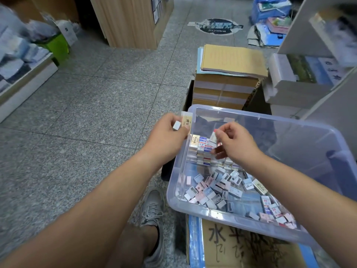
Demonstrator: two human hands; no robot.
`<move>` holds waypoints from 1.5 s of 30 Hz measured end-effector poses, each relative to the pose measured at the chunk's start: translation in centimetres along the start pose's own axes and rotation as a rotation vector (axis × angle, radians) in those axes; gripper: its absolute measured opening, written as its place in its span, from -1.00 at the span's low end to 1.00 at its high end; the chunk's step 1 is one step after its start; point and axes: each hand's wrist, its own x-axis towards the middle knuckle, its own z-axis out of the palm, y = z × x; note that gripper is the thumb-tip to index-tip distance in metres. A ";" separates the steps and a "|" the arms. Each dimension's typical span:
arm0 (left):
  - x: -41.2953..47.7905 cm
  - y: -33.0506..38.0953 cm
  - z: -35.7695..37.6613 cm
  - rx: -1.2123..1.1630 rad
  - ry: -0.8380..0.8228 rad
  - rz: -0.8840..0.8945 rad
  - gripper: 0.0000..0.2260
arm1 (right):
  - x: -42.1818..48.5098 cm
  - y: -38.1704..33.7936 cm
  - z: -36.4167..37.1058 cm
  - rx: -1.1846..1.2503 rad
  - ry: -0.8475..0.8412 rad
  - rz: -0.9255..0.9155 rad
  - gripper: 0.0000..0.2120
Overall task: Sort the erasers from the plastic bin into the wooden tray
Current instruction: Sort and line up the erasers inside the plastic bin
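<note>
1. The left hand point(166, 130) grips two pieces at once: a white eraser point(176, 125) pinched at the fingertips, and behind it a gold eraser point(187, 120) in clear wrap that stands up past the fingers. Both sit just outside the bin point(270, 118), whose left rim lies immediately right of this grip.
2. The right hand point(235, 140) pinches a small piece point(213, 136) between thumb and forefinger, with the other fingers curled below. I cannot read its label; I judge it an eraser by shape alone.
3. Directly under the right pinch is the stack point(201, 149), packed in neat rows in the bin's far-left corner. Nearer me than that grip, and lower, the loose pile point(218, 188) lies on the bin's bottom.
4. I cannot make out the tray. The stack may sit in it, but the pieces hide any walls. I judge the step in hand to be setting the pinched piece into a row.
5. To do it well, I would lower the right pinch straight down onto the matching row, label facing as its neighbours do, and let go only once it rests flat.
6. The curled lower fingers look very close to the stack's top. A sideways sweep could topple a row, so I would come in vertically.
7. The left grip looks overloaded, with the white eraser held only by its edges. I would bring it over the bin before shifting either piece, so a drop lands inside and not on the floor point(96, 113).
</note>
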 end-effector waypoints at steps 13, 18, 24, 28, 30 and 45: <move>1.5 -1.1 0.5 0.033 -0.026 -0.065 -0.83 | 8.1 4.7 3.9 -0.120 0.175 0.277 -0.85; 1.5 -1.1 0.1 0.020 -0.056 -0.043 -0.81 | 7.3 4.6 3.4 -0.338 0.133 0.224 -0.75; 1.3 -0.8 0.3 0.046 -0.060 0.036 -0.83 | 3.3 0.4 2.7 0.166 -0.106 0.071 -0.60; 0.9 -0.6 0.8 0.119 -0.042 0.087 -0.83 | 0.7 -2.6 1.8 0.307 -0.346 0.041 -0.74; 0.7 -0.5 1.0 0.123 -0.047 0.094 -0.80 | 0.1 -2.7 1.5 0.233 -0.319 -0.007 -0.85; 1.0 -0.9 -0.1 0.225 -0.040 0.207 -0.79 | 5.9 3.4 -0.3 -0.047 0.038 0.313 -0.91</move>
